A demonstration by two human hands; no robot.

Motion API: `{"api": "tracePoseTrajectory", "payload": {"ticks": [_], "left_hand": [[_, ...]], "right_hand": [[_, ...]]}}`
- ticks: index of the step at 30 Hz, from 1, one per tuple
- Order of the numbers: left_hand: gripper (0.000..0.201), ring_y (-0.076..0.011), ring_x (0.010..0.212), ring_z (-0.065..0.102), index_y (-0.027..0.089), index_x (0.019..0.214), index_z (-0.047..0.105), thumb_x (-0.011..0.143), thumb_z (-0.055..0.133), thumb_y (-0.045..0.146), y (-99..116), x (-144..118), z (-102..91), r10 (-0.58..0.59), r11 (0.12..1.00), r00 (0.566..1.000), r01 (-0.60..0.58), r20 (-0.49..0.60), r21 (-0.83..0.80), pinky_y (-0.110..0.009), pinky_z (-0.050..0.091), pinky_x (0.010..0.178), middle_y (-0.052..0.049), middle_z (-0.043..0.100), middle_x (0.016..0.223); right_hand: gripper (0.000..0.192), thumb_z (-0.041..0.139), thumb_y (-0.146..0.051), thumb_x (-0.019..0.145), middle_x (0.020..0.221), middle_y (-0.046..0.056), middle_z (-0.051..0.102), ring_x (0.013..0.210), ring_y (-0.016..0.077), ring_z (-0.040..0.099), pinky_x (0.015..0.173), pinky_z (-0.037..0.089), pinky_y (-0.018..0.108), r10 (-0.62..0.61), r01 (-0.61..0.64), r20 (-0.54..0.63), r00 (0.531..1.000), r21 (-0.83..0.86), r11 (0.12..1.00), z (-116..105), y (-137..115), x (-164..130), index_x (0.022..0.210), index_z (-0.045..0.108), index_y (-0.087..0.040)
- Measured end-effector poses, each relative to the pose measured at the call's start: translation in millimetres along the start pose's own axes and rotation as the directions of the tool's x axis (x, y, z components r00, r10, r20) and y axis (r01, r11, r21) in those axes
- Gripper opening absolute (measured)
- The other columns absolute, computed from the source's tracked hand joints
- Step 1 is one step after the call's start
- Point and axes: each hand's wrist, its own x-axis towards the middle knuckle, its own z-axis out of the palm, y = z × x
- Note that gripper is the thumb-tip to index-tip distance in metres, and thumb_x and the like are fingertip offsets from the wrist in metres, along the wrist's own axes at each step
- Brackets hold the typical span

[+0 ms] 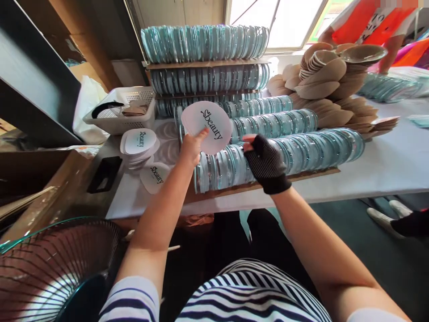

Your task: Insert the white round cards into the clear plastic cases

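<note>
My left hand grips a small stack of round white cards, its thumb lying over the top one, which is printed in black script. A black fingerless glove with pale dots covers my right hand. Its fingers are curled, and what they hold, if anything, is hidden. That hand is over the front row of clear, bluish round plastic pieces, which stand on edge side by side. Left of my left forearm are a pile of the white cards and another printed card, both on the white-covered table.
Stacked rows of similar clear pieces stand at the back. A white basket, a black phone-like object and a fan are on the left. Brown oval pieces pile up at right, near a person in an orange vest.
</note>
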Motion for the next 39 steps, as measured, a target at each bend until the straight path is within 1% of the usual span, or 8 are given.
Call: {"api": "tracePoseTrajectory", "payload": {"ticks": [7,13,18,21,24,29,33,39], "left_hand": [[0.041,-0.0254,0.107,0.066,0.018,0.098,0.069,0.061,0.085,0.025,5.1,-29.3,1.8,0.144,0.988,0.984,-0.148,-0.107,-0.034,-0.041,0.053,0.097,-0.006,0.074,0.102],[0.037,-0.0243,0.098,0.069,0.017,0.095,0.070,0.065,0.084,0.033,11.7,-45.7,-3.2,0.199,0.979,0.972,-0.204,-0.125,-0.024,-0.037,0.057,0.088,-0.006,0.074,0.096],[0.056,-0.0263,0.108,0.065,0.016,0.114,0.060,0.068,0.083,0.037,31.9,-46.8,-104.8,0.282,0.935,0.934,-0.216,-0.218,0.282,-0.042,0.053,0.096,-0.011,0.069,0.115],[0.082,-0.0331,0.121,0.057,0.013,0.132,0.046,0.061,0.088,0.023,26.9,-59.8,-177.6,0.369,0.738,0.824,0.021,-0.430,0.674,-0.053,0.041,0.107,-0.017,0.059,0.130],[0.104,-0.0472,0.140,0.029,0.013,0.138,0.041,0.049,0.093,0.018,16.7,-76.6,-209.1,0.405,0.588,0.817,0.112,-0.411,0.801,-0.066,0.015,0.115,-0.024,0.037,0.149],[0.082,-0.0386,0.148,0.013,0.019,0.143,0.039,0.075,0.077,0.045,10.7,-76.3,-160.8,0.593,0.314,0.805,-0.245,0.012,0.917,-0.056,0.009,0.120,-0.018,0.016,0.160],[0.050,-0.0274,0.146,0.028,0.028,0.134,0.051,0.088,0.059,0.045,-13.8,-53.1,-98.9,0.322,0.661,0.908,-0.419,0.269,0.622,-0.048,0.018,0.120,-0.007,0.042,0.150],[0.029,-0.0243,0.126,0.051,0.026,0.109,0.066,0.082,0.053,0.027,-50.3,-41.6,-70.0,0.138,0.952,0.989,-0.144,0.044,0.271,-0.041,0.041,0.107,-0.004,0.059,0.129]], "right_hand": [[0.061,0.053,-0.036,0.085,0.150,0.018,0.041,0.141,0.0311,0.035,0.113,0.033,0.055,-0.369,0.362,-0.014,0.929,-0.162,0.918,15.0,-30.1,11.4,0.141,0.044,-0.012],[0.041,0.041,-0.031,0.090,0.111,0.014,0.069,0.098,0.0242,0.067,0.085,0.057,0.041,-0.260,0.276,-0.231,0.938,0.040,0.960,34.2,-45.2,12.1,0.125,0.056,-0.016],[0.040,0.059,-0.047,0.084,0.107,0.009,0.072,0.095,0.0269,0.069,0.083,0.058,0.045,-0.107,0.121,-0.455,0.884,0.001,0.993,-11.0,-23.7,-19.5,0.116,0.062,-0.024],[0.037,0.061,-0.049,0.083,0.102,0.007,0.073,0.091,0.0299,0.070,0.076,0.060,0.049,-0.056,0.040,-0.324,0.944,-0.057,0.998,-27.9,-6.9,-56.0,0.115,0.064,-0.029],[0.044,0.052,-0.049,0.088,0.102,0.007,0.073,0.085,0.0308,0.071,0.067,0.061,0.051,-0.040,0.015,-0.186,0.982,-0.136,0.991,-29.6,-5.3,-83.3,0.127,0.057,-0.029],[0.054,0.040,-0.040,0.094,0.102,0.014,0.073,0.064,0.0262,0.070,0.054,0.059,0.041,-0.097,0.105,0.041,0.994,-0.315,0.943,-24.7,-34.2,-109.3,0.144,0.039,-0.021],[0.056,0.036,-0.036,0.095,0.088,0.013,0.075,0.053,0.0242,0.066,0.047,0.054,0.035,-0.118,0.179,0.174,0.978,-0.392,0.903,-7.5,-53.7,-114.9,0.148,0.036,-0.017],[0.061,0.035,-0.029,0.093,0.091,0.012,0.075,0.058,0.0229,0.068,0.051,0.055,0.032,-0.106,0.203,0.273,0.956,-0.359,0.911,9.3,-67.9,-102.2,0.152,0.030,-0.015]]}}
